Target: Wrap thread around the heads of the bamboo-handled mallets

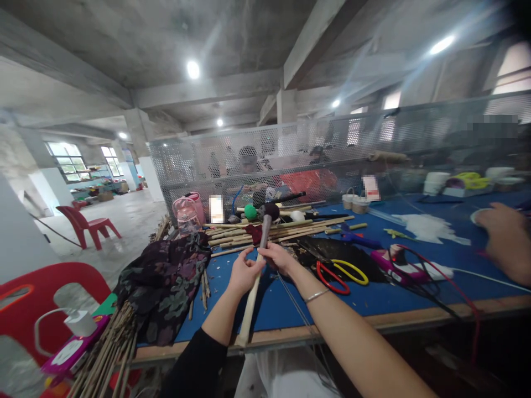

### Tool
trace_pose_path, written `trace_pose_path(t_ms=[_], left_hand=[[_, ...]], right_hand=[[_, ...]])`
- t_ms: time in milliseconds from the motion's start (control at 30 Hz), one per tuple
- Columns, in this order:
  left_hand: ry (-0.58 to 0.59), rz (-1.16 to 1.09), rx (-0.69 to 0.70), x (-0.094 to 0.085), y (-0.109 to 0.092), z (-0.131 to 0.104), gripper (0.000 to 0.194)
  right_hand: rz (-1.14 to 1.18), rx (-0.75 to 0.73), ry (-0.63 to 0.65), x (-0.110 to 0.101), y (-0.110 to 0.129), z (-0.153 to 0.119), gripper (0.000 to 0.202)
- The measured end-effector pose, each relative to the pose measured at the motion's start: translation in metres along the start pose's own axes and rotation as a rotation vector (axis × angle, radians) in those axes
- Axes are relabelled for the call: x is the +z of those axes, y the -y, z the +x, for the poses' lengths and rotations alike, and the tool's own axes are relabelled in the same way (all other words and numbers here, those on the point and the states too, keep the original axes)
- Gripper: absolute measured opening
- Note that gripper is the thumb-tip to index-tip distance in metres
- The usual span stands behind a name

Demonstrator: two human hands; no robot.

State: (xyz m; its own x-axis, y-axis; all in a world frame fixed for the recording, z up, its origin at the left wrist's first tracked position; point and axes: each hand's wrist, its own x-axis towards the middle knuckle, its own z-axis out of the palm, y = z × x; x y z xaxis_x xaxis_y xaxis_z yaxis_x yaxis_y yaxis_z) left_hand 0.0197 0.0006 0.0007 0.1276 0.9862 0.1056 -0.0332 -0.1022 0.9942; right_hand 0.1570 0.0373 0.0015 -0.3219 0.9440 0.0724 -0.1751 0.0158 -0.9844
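Note:
A pale stick (pixel 251 309) slants up from the table's front edge, its upper part covered by a grey wrapping (pixel 266 231). My left hand (pixel 244 272) is closed on the stick just below the wrapping, thumb and fingers pinched against it. Beside it, my right hand (pixel 277 258) pinches the lower end of the grey wrapping against the stick. Thin grey strands (pixel 295 298) hang from near my right hand over the table edge. To the right lie scissors (pixel 342 275) with one red and one yellow handle, their blades over dark cloth.
Several bare sticks (pixel 232 239) lie behind my hands. A dark patterned cloth (pixel 166 282) covers the table's left end, above a bundle of thin stalks (pixel 108 348). A purple-and-white power strip (pixel 410 271) with cables lies right. Another person's blurred hand (pixel 508 237) is at far right.

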Motion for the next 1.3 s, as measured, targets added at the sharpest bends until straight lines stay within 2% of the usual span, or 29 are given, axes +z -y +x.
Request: trace_pose_path(t_ms=[100, 200, 267, 333, 433, 500, 600, 700, 833, 967, 1067, 1133, 1233, 1300], left_hand=[[0.117, -0.190, -0.098, 0.003, -0.006, -0.002, 0.079], [0.136, -0.170, -0.203, 0.003, -0.006, -0.003, 0.072], [0.070, -0.043, -0.166, 0.002, -0.001, -0.002, 0.068], [-0.027, 0.083, -0.044, 0.000, 0.004, 0.000, 0.067], [-0.115, 0.120, 0.074, -0.003, 0.006, 0.002, 0.075], [-0.095, 0.044, 0.052, -0.003, 0.004, 0.002, 0.085], [0.020, -0.108, -0.037, -0.001, 0.002, 0.002, 0.095], [0.111, -0.170, -0.084, 0.001, 0.004, 0.003, 0.085], [0.046, 0.005, -0.005, -0.001, 0.010, 0.003, 0.065], [-0.046, 0.100, 0.065, -0.002, 0.008, 0.002, 0.069], [0.040, -0.031, -0.022, 0.000, -0.001, 0.000, 0.085], [0.123, -0.135, -0.108, 0.002, -0.006, -0.002, 0.087], [0.206, -0.131, -0.191, 0.002, -0.008, -0.004, 0.068], [0.185, -0.019, -0.159, 0.001, -0.005, -0.005, 0.059]], right_hand=[[0.051, 0.014, 0.025, -0.002, 0.000, 0.000, 0.037], [0.000, 0.024, -0.003, 0.001, 0.000, -0.002, 0.038], [-0.026, 0.001, -0.034, 0.004, 0.001, -0.003, 0.038], [-0.030, -0.024, -0.047, 0.006, 0.002, -0.003, 0.038], [-0.042, -0.016, -0.048, 0.004, 0.001, -0.002, 0.038], [-0.022, 0.007, -0.038, 0.001, 0.000, -0.001, 0.037], [0.059, 0.025, -0.008, -0.001, 0.002, -0.001, 0.038], [0.061, 0.021, -0.001, 0.002, 0.004, -0.003, 0.038], [0.010, -0.011, -0.034, 0.005, 0.002, -0.002, 0.038], [-0.036, -0.011, -0.060, 0.003, -0.001, 0.000, 0.035], [0.018, -0.020, -0.040, 0.000, -0.001, 0.000, 0.035], [0.051, -0.010, -0.011, 0.000, -0.002, -0.001, 0.035], [0.021, -0.003, 0.011, 0.000, -0.006, 0.001, 0.034], [-0.014, -0.033, 0.002, 0.001, -0.009, 0.003, 0.033]])
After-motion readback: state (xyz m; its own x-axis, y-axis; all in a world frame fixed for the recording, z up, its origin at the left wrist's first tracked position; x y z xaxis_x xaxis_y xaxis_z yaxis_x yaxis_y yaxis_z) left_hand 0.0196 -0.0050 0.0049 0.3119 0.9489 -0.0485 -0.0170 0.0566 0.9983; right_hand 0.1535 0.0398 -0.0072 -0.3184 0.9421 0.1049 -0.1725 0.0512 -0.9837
